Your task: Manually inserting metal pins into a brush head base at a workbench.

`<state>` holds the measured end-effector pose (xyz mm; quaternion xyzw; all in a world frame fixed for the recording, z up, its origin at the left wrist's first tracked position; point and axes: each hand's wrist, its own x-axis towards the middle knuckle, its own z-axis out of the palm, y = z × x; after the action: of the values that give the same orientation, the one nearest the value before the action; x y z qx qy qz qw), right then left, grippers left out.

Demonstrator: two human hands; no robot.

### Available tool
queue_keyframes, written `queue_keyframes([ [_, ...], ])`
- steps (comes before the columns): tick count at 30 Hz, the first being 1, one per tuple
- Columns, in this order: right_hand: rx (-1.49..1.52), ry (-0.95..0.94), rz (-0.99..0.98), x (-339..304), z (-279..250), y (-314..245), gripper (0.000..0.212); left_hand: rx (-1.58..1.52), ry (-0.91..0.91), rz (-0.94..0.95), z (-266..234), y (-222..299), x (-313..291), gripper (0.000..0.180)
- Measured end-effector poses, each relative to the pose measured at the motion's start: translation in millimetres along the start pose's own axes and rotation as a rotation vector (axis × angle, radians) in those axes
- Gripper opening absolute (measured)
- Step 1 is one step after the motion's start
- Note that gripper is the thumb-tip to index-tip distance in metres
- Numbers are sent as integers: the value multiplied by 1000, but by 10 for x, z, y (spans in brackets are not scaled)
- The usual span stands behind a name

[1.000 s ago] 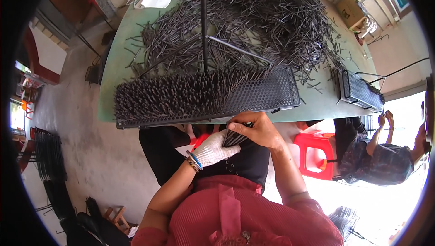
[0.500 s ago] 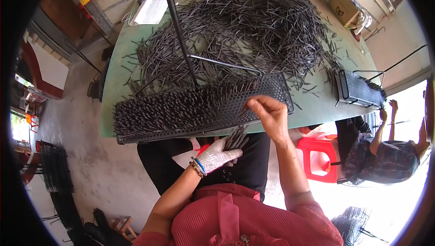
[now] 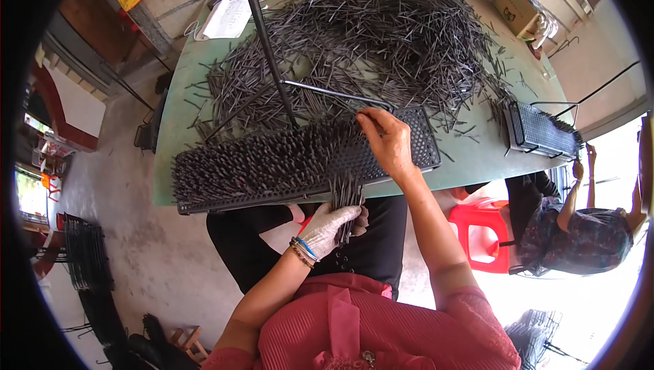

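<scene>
My left hand (image 3: pixel 330 228), in a white knit glove with bands at the wrist, is closed round a bundle of thin dark sticks (image 3: pixel 346 196) above my lap. Just beyond it, at the table's near edge, lies a long black perforated rack (image 3: pixel 415 142). Its left and middle part bristles with upright dark sticks; bare holes show toward the right end. Over the rack's far side, where the standing sticks stop, my bare right hand (image 3: pixel 388 140) has thumb and fingers pinched together. Whatever is between those fingertips is too small to make out.
A large heap of loose dark sticks (image 3: pixel 422 36) covers much of the green table (image 3: pixel 174 125). A dark rod (image 3: pixel 262 36) rises from the rack. Right of it are another rack (image 3: pixel 541 128), a person's arms (image 3: pixel 572 196) and a red stool (image 3: pixel 470 234). A cardboard box (image 3: pixel 516 10) stands far right.
My right hand has moved up and slightly left, to the rack's far side. The left hand has risen a little, and its bundle now points more upright against the rack's near edge.
</scene>
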<state>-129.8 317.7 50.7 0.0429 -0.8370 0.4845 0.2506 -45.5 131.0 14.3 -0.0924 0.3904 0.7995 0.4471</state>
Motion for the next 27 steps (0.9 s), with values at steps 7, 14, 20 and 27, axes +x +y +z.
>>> queue_keyframes([
  [7,-81,96,-90,-84,42,25,12,-22,27,-40,-12,-20,-37,24],
  [14,-197,54,-269,-126,81,119,13,1,4,-59,-61,0,-24,24],
  [20,-262,56,-290,-149,107,67,12,37,34,-41,-42,14,-47,27],
  [27,-223,0,-160,-121,106,71,15,45,15,-36,-75,-15,-42,26],
])
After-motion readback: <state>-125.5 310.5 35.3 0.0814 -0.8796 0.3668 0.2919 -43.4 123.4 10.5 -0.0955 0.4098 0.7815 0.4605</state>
